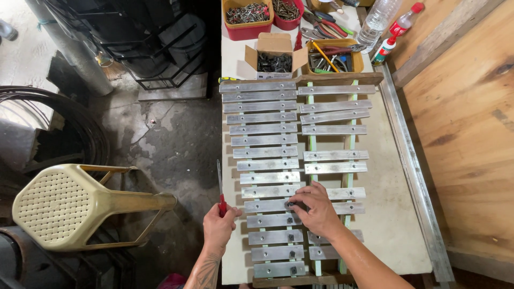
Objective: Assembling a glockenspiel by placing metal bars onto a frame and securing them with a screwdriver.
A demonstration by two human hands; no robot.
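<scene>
My left hand (pixel 218 227) is closed round the red handle of a screwdriver (pixel 219 187), whose shaft points up and away from me along the left edge of the table (pixel 391 225). The tool sits just beside the left row of bars (pixel 265 176), not touching them as far as I can tell.

My right hand (pixel 317 210) lies palm down across the frame, fingers curled and pinched at a small dark screw (pixel 290 204) on a bar in the left row, about the fourth from my end. The thumb and forefinger meet at that spot; I cannot tell whether the screw is lifted or already seated. So the screw is under my right fingertips, and the screwdriver stands well to the left of it, in the other hand.

The bars are flat grey metal, laid crosswise in two rows over pale green rails (pixel 311 142), with gaps in the right row. The nearer left bars show dark screws at their right ends.

At the far end sit a cardboard box (pixel 274 53) of dark screws, a red tray (pixel 246 16) and a yellow tray (pixel 332 56) of tools. A yellow stool (pixel 69 206) stands on the floor to my left.
</scene>
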